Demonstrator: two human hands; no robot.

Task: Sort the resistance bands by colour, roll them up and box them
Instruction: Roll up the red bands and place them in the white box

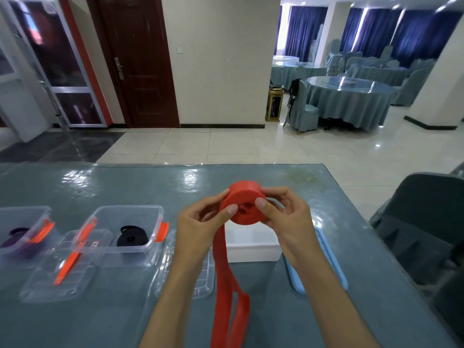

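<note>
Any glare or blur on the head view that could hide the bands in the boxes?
Head view: ceiling-light glare streaks the far tabletop, clear of the boxes. The black band and purple band read clearly; the red band held in the left hand and right hand is sharp. Wide-angle bending at the edges.

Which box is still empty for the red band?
The white box under the hands looks empty; the clear boxes hold a black band and a purple band.

Both forearms are bare, no sleeves reaching into sight. The left hand (198, 219) and right hand (286, 214) wear no gloves, rings or watch; short trimmed nails.
</note>
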